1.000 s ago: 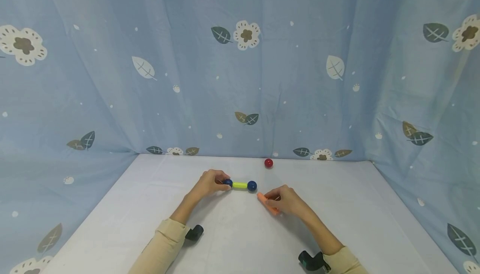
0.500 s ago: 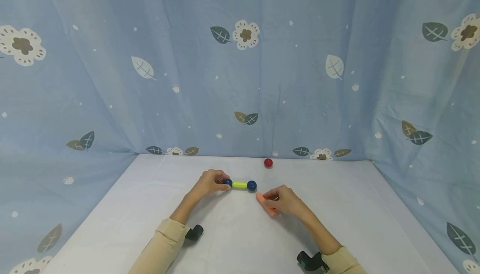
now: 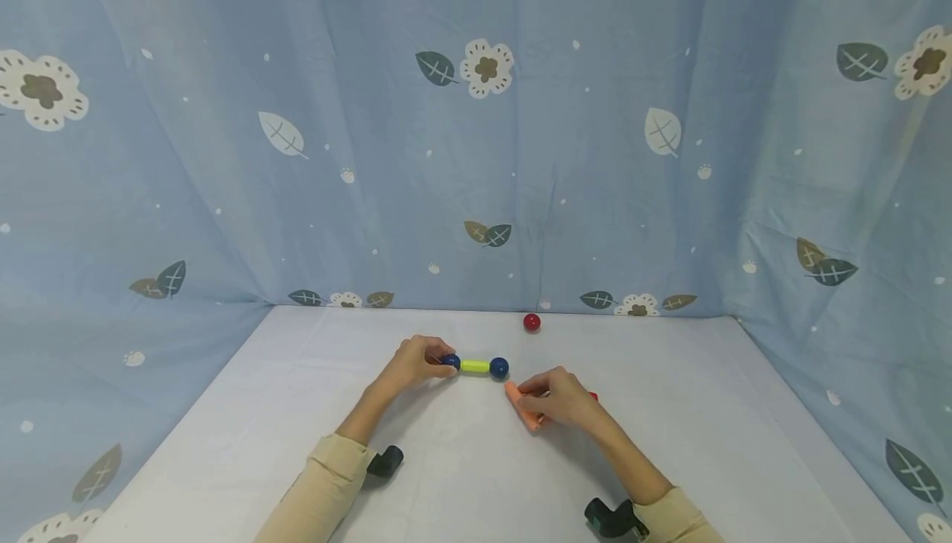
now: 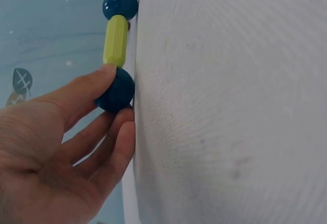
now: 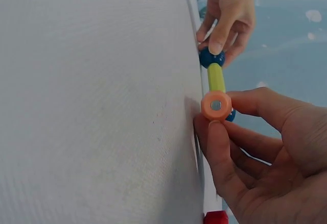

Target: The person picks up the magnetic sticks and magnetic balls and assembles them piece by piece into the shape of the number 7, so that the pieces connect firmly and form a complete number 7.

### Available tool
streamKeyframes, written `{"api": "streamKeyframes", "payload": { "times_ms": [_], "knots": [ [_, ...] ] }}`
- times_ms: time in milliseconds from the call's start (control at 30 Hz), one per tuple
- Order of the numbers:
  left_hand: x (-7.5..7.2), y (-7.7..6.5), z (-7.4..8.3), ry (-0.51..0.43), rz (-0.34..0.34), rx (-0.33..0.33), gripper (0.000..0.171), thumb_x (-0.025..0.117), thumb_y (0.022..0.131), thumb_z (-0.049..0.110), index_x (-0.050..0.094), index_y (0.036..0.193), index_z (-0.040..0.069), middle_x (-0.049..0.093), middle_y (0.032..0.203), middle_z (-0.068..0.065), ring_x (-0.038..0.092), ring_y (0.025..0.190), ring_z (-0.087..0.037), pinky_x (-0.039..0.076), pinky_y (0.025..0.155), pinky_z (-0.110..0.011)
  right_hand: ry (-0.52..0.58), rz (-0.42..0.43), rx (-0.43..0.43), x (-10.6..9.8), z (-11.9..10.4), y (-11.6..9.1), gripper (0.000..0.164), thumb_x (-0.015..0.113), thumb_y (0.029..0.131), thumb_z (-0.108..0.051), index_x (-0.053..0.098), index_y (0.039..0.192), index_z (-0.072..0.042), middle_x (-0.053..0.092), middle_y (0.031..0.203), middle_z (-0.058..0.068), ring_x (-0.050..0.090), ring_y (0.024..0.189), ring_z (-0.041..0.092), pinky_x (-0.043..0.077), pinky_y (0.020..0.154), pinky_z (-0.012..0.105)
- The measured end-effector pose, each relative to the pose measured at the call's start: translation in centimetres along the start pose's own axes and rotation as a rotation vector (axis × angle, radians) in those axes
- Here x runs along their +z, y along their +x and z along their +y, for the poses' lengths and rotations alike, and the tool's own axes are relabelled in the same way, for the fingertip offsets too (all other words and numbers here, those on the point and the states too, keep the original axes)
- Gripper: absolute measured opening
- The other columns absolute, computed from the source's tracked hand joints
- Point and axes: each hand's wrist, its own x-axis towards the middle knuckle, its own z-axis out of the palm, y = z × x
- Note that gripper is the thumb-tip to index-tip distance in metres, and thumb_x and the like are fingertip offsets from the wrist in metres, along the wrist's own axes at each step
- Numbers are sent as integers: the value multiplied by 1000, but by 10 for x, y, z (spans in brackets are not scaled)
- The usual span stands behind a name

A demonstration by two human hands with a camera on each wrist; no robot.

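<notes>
My left hand [image 3: 418, 361] pinches a dark blue ball [image 4: 118, 92] between thumb and fingers. From that ball a yellow-green magnetic rod [image 3: 475, 367] runs to the right, with a second blue ball [image 3: 499, 368] at its far end. An orange magnetic rod [image 3: 520, 405] is pinched between the thumb and fingertips of my right hand [image 3: 562, 398], low over the table. Its upper end points toward the second blue ball. In the right wrist view the orange rod is seen end-on, showing a round metal tip [image 5: 216, 105], and it partly covers that ball.
A red ball [image 3: 531, 323] lies at the back of the white table [image 3: 476, 477]. A small red piece [image 5: 216, 218] shows behind my right hand, mostly hidden in the head view. A blue patterned curtain [image 3: 372, 154] hangs along the table's back and sides.
My right hand has shifted slightly left with the orange rod, bringing it nearer the second blue ball. The red piece behind that hand has come into sight. The left hand keeps its place.
</notes>
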Motion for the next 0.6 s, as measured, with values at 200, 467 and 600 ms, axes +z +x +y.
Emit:
{"api": "streamKeyframes", "payload": {
  "times_ms": [200,467,600],
  "knots": [
    [0,-1,0,1,0,1,25,83,78,21,75,101,16,76,99,-3,69,85,-11,56,83,-36,6,11,27,2,-2,2,27,75,85,-22,75,108,-7,72,94,3,60,75,11,51,56,24],
    [-1,-1,0,-2,0,0,24,83,78,21,75,100,15,76,99,-3,68,85,-11,56,82,-36,14,24,72,4,-5,2,27,76,84,-23,75,107,-8,71,93,2,58,77,11,50,58,23],
    [-1,-1,0,-10,-1,0,24,83,78,21,75,100,16,76,98,-2,68,84,-10,55,82,-36,28,29,77,5,-7,1,26,76,84,-20,75,107,-7,70,91,2,58,75,12,50,58,24]
  ]
}}
